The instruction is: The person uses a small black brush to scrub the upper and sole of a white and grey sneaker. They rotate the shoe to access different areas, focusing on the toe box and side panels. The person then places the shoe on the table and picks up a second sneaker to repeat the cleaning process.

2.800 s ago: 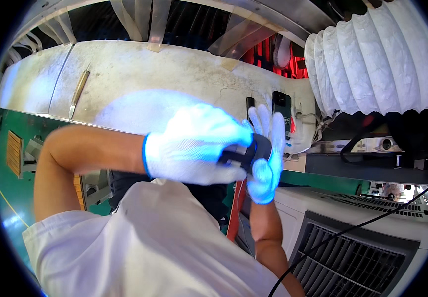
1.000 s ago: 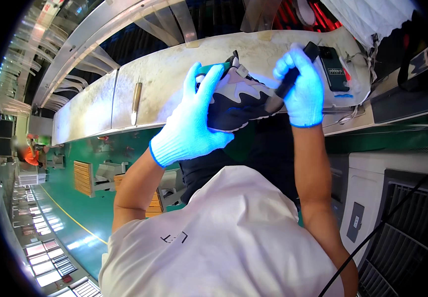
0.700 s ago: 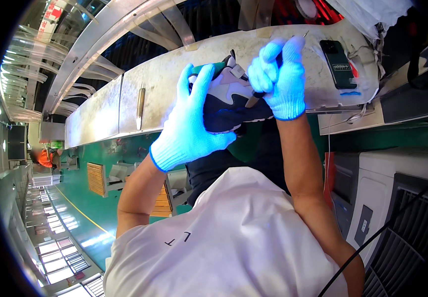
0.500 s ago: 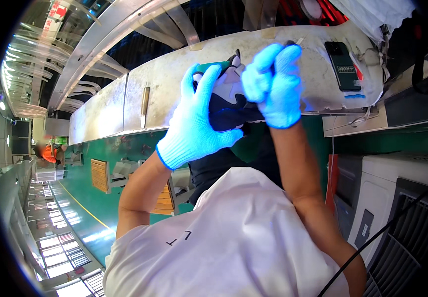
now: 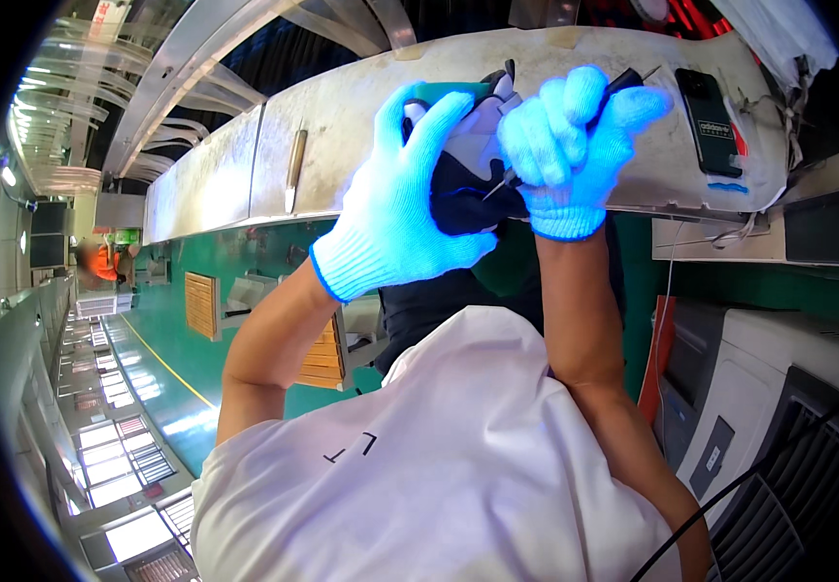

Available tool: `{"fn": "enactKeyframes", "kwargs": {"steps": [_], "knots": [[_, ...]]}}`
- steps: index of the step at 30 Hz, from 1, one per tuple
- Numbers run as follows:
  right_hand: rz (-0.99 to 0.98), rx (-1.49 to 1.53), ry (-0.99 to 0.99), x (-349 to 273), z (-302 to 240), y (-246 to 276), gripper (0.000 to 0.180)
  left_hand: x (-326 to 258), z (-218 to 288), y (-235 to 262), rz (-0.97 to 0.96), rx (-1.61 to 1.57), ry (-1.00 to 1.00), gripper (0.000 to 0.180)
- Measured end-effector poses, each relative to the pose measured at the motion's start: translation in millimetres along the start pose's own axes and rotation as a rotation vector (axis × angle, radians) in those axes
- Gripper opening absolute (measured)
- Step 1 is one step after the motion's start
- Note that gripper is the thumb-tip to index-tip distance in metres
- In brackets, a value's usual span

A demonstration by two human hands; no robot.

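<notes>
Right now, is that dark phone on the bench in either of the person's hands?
No: the phone lies alone on the workbench, apart from the right hand.

factory floor: long workbench [image 5: 361, 126], green floor [image 5: 245, 320], machines.
</notes>
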State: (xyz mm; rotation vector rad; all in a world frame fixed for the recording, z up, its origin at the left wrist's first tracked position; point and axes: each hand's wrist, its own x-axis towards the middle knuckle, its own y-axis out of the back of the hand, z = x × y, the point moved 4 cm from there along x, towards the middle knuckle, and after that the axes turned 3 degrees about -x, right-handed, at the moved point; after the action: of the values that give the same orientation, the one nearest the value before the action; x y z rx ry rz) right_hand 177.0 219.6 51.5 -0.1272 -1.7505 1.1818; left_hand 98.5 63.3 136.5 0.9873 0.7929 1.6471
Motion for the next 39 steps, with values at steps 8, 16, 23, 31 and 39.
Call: {"fn": "enactKeyframes", "kwargs": {"steps": [8,16,23,31,39], "knots": [[0.184,-0.202,-0.031,0,7,-2,0.079,-9,-4,-1,0.072,-0.029,0.016,0.115],[0.237,-0.099,0.000,0,9,-1,0.073,-20,-10,-4,0.107,-0.041,0.022,0.115],[0.669,-0.455,-0.020,-10,17,-25,0.056,-23,-8,-9,0.057,-0.064,0.153,0.115],[0.551,-0.560,-0.087,2,4,-9,0.056,-24,-18,-7,0.111,-0.099,0.156,0.117],[0.277,-0.463,-0.475,3,-6,-14,0.050,-18,-28,-3,0.105,-0.114,0.120,0.118]]}}
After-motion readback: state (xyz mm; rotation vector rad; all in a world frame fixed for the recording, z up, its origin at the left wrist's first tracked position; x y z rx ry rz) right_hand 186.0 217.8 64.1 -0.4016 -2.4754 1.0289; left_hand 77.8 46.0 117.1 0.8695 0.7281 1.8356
